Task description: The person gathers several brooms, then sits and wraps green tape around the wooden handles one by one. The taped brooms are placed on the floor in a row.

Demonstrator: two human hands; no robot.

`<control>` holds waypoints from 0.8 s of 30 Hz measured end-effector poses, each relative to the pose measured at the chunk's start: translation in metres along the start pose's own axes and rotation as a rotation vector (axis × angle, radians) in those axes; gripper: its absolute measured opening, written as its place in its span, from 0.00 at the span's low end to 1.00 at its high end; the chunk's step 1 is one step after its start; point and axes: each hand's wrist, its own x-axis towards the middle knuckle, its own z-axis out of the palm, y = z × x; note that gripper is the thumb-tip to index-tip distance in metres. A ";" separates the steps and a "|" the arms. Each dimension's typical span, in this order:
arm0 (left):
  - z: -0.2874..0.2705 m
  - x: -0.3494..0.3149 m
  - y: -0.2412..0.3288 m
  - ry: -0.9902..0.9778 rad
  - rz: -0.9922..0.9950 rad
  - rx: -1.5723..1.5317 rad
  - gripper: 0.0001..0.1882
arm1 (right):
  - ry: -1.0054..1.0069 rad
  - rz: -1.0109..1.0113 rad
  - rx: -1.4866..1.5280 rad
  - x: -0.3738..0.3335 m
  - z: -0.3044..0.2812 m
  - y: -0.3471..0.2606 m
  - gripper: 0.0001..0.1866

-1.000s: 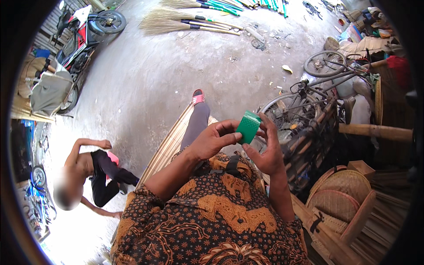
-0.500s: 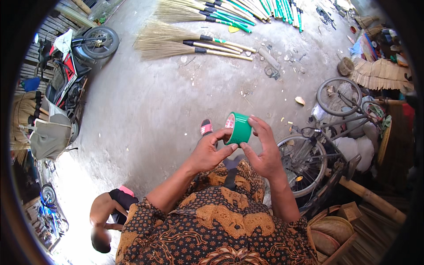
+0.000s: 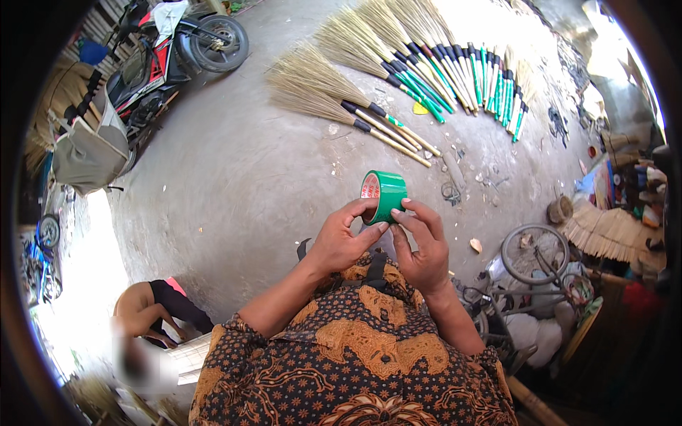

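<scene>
A roll of glossy green tape (image 3: 392,190) is held up in front of my body, its white core with red print facing left. My left hand (image 3: 339,240) grips the roll's lower left side, with fingers inside the core and the thumb on the outside near the bottom. On the other side, my right hand (image 3: 425,250) is closed against the roll's lower right, thumb and fingertips pressed to the green surface. The tape's loose end cannot be made out.
Grass brooms (image 3: 369,131) lie fanned out on the concrete floor ahead, several with green-wrapped handles. A motorcycle (image 3: 153,67) stands at far left, a bicycle (image 3: 536,248) at right. Another person (image 3: 153,309) bends over at lower left. Woven straw (image 3: 611,231) sits far right.
The view has swung, bringing more brooms into sight and hiding my foot. My right fingers have come in from the roll's upper right edge to its lower right side, nearer my left thumb.
</scene>
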 end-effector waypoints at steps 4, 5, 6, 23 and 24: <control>0.009 0.032 0.000 0.040 0.009 -0.017 0.19 | -0.029 0.084 0.115 0.036 -0.005 0.028 0.19; 0.013 0.042 0.000 0.059 0.013 0.043 0.20 | -0.031 0.111 0.153 0.046 -0.006 0.037 0.19; 0.017 0.053 0.000 0.071 0.029 0.097 0.20 | -0.042 0.097 0.149 0.055 -0.008 0.046 0.18; 0.084 0.179 -0.061 0.285 -0.414 0.215 0.22 | -0.228 0.278 0.399 0.112 0.001 0.225 0.14; 0.086 0.182 -0.058 0.302 -0.369 0.277 0.22 | -0.218 0.299 0.402 0.115 -0.002 0.225 0.14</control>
